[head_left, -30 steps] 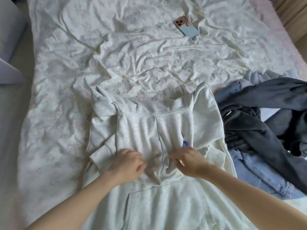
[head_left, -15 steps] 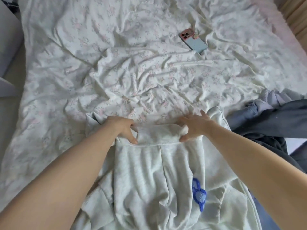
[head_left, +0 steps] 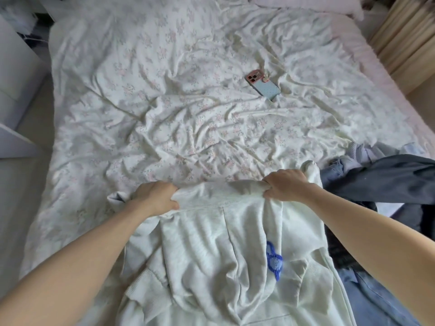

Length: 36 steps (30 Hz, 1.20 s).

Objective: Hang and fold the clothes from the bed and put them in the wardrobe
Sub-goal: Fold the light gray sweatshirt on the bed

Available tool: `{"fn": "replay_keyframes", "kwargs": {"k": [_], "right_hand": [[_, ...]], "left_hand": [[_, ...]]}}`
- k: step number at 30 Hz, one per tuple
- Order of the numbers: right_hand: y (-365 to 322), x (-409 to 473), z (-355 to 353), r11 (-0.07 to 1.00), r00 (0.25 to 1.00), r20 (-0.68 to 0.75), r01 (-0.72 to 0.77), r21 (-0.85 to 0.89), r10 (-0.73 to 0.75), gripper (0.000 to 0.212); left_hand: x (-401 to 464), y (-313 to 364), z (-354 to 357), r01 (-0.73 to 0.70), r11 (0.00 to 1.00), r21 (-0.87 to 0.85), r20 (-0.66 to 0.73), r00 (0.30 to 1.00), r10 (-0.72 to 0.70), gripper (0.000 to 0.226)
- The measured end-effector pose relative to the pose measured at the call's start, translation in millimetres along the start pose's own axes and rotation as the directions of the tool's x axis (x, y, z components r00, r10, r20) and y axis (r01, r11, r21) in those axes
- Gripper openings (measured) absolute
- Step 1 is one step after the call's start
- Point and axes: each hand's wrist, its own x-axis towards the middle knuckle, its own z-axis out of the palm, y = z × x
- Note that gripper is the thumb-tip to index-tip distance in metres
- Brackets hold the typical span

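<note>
Both hands grip the far edge of a pale hoodie [head_left: 226,250] at lower centre of the frame: left hand [head_left: 155,198] and right hand [head_left: 286,185] each with fingers curled round bunched fabric. It lies on the bed [head_left: 164,109]. Dark clothes [head_left: 386,184] are heaped at the right; a phone [head_left: 263,87] lies upper centre

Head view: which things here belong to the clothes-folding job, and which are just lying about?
Part of the job:
white hoodie, its far edge gripped by the left hand and right hand
dark clothes and jeans heaped beside it
bed

Lying about:
phone on the sheet
curtain
</note>
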Motion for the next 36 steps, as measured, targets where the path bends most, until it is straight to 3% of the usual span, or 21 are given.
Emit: {"fn": "replay_keyframes", "kwargs": {"k": [3,8,10,13,16,18,21,24,29,31,34,36], "right_hand": [[5.1,4.4,-41.6,0.995,0.978,-0.186,-0.096,-0.01,0.093,0.027],[13.9,0.5,-100.7,0.97,0.803,-0.545,-0.219,0.109,0.242,0.021],[11.2,-12.1,-97.8,0.975,0.772,-0.598,-0.198,0.097,0.216,0.02],[1.4,-43.3,-63.9,0.984,0.813,-0.555,-0.166,0.072,0.177,0.028],[-10.4,-87.9,-20.9,0.99,0.82,-0.555,-0.104,0.094,0.139,0.038],[-21.1,-121.5,8.6,0.997,0.767,-0.638,-0.022,0.073,0.064,0.048],[-41.6,-164.6,52.3,0.999,0.687,-0.726,0.034,0.009,-0.017,0.043],[-63.8,-197.1,94.6,0.998,0.72,-0.694,0.057,0.029,-0.02,0.047],[-95.0,-245.5,159.8,0.998,0.861,-0.508,0.054,0.039,-0.027,0.08],[-103.8,-254.5,180.1,0.998,0.897,-0.443,0.029,0.053,-0.003,0.082],[-116.5,-261.6,209.3,0.995,0.991,-0.112,-0.06,0.083,0.069,0.079],[-122.3,-264.0,225.6,0.988,0.989,0.09,-0.129,0.086,0.121,0.076]], "left_hand": [[-2.5,-1.1,-38.3,0.06,0.998,0.016,-0.22,0.974,-0.055,0.021],[-13.7,2.7,-106.1,0.129,0.991,0.042,-0.639,0.766,-0.072,0.024],[-25.6,5.7,-109.1,0.128,0.991,0.041,-0.66,0.748,-0.07,0.025],[-52.9,11.0,-79.7,0.092,0.994,0.056,-0.61,0.792,-0.039,0.026],[-93.4,14.7,-35.7,-0.031,0.997,0.065,-0.641,0.765,0.066,0.028],[-123.1,15.8,-5.3,-0.096,0.991,0.095,-0.67,0.73,0.135,0.041],[-159.9,18.4,40.2,-0.145,0.981,0.129,-0.667,0.719,0.194,0.061],[-190.7,21.6,88.3,-0.207,0.971,0.116,-0.615,0.753,0.234,0.068],[-229.0,27.2,162.3,-0.259,0.959,0.113,-0.525,0.804,0.279,0.056],[-235.9,27.4,180.6,-0.246,0.962,0.119,-0.447,0.852,0.273,0.071],[-242.9,30.6,203.2,-0.218,0.973,0.075,-0.277,0.933,0.23,0.081],[-242.6,28.0,219.6,-0.192,0.98,0.042,-0.125,0.973,0.196,0.071]]}}
